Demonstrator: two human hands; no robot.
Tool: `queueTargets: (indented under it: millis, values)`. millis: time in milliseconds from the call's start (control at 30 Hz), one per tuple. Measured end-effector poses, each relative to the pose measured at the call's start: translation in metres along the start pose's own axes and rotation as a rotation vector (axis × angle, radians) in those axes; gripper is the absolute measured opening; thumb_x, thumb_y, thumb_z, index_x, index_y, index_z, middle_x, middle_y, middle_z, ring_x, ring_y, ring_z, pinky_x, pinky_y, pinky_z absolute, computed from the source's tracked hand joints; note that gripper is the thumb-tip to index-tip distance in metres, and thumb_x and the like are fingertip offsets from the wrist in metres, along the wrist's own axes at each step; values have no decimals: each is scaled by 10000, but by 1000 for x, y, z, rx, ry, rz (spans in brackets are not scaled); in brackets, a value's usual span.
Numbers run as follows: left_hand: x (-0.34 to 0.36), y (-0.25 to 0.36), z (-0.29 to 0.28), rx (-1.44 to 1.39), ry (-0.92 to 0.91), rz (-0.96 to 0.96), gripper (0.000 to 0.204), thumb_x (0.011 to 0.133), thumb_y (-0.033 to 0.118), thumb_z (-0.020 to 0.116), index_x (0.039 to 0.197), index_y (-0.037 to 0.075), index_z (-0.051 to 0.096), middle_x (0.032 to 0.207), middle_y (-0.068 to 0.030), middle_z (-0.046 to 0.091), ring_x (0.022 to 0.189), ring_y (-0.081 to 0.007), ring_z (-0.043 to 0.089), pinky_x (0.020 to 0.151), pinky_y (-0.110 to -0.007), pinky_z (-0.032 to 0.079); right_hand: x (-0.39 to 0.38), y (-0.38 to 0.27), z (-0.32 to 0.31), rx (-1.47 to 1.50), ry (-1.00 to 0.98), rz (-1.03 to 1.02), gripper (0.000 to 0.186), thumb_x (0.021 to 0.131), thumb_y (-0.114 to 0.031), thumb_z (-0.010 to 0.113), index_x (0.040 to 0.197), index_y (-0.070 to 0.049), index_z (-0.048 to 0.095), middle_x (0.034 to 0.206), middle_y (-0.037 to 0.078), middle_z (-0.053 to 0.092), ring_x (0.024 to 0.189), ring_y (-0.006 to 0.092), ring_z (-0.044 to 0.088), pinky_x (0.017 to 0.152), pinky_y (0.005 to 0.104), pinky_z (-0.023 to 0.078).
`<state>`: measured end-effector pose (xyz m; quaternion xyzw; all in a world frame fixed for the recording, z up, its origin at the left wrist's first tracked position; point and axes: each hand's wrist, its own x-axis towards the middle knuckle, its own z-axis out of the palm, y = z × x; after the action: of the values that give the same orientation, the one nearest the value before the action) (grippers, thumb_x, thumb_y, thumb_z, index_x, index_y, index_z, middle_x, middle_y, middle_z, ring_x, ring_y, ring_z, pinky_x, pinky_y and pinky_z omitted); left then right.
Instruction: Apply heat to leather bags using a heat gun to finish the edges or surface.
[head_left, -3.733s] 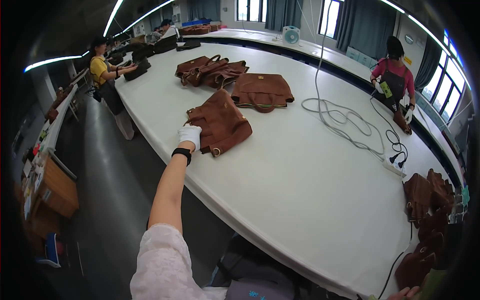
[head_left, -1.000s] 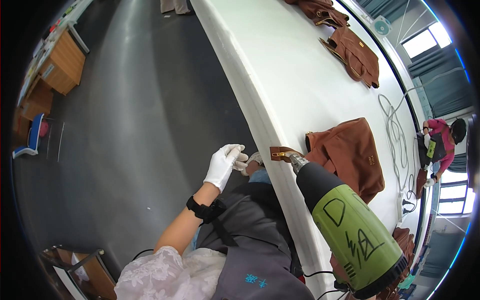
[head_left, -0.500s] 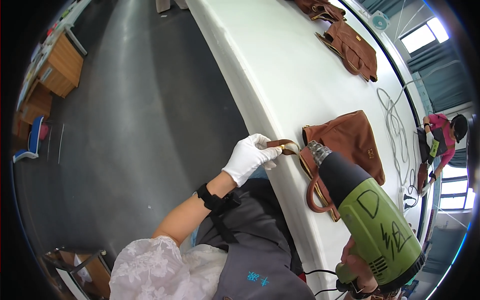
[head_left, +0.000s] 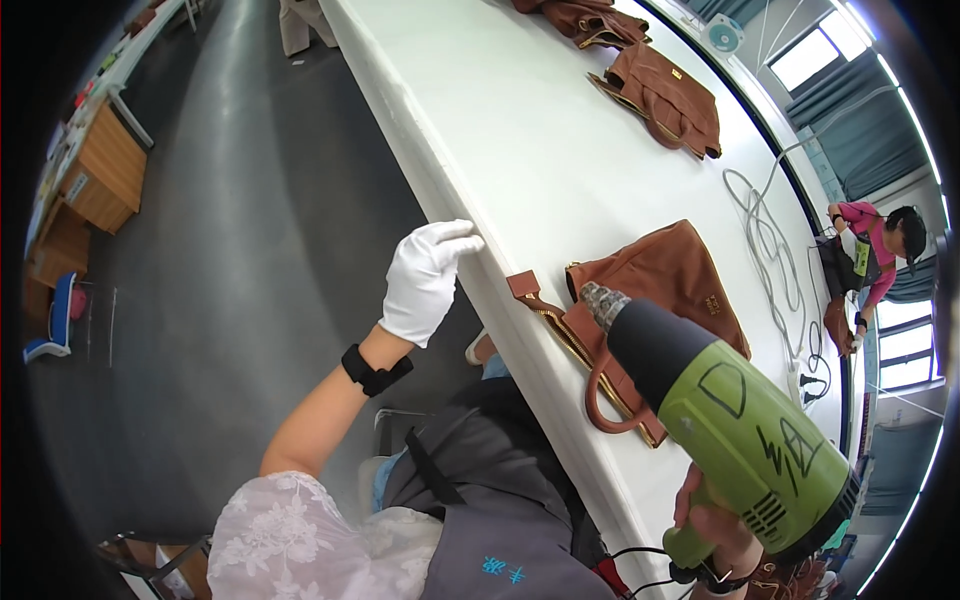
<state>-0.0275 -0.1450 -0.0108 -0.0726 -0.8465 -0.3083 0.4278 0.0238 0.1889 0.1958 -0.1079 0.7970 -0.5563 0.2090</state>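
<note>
My left hand [head_left: 425,285], in a white glove, hovers at the table's front edge with its fingers stretched out and nothing seen in them. Wrapped round the handle of a green and black heat gun [head_left: 735,420] is my bare right hand [head_left: 715,525], partly hidden by the gun's body. The metal nozzle points up and left, over the near side of a brown leather handbag [head_left: 670,275]. The bag lies on its side, with a carry handle and an open gold zipper toward me. Its leather zipper end tab [head_left: 523,284] sticks out toward the table edge, apart from my left hand.
Further brown handbags [head_left: 665,95] lie toward the far end of the white table [head_left: 480,110]. A grey cable [head_left: 765,260] is coiled beyond the near bag. Across the table, a person in pink [head_left: 870,245] handles a brown item. A wooden desk [head_left: 105,170] stands at the left.
My left hand has let go of the zipper end and drawn back to the left. The zipper end, bent up before, now lies straighter. The heat gun stays in my right hand.
</note>
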Motion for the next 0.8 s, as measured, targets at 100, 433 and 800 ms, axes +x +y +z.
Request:
queueTargets:
  millis: [100, 433, 800]
  values:
    - [-21, 6, 2, -165, 266, -574, 171, 760, -68, 576, 881, 23, 653, 936, -89, 650, 818, -216, 620, 724, -299, 505, 17, -14, 17, 142, 79, 144, 572, 628, -105, 700, 1128, 54, 472, 810, 157, 547, 511, 217, 554, 415, 281, 454]
    - [-79, 32, -25, -126, 219, -796, 97, 820, -24, 587, 886, 15, 647, 908, -69, 656, 619, -112, 589, 571, -235, 481, 42, -28, 20, 6, 6, 250, 515, 585, -79, 616, 1060, 84, 502, 800, 166, 560, 508, 213, 544, 422, 285, 450]
    - [-70, 49, -17, -161, 182, -771, 88, 823, -36, 578, 888, 2, 626, 919, -81, 649, 714, -141, 620, 629, -244, 503, 36, -22, 0, 87, 35, 200, 527, 596, -76, 624, 1083, 79, 494, 778, 162, 558, 486, 216, 531, 414, 280, 445]
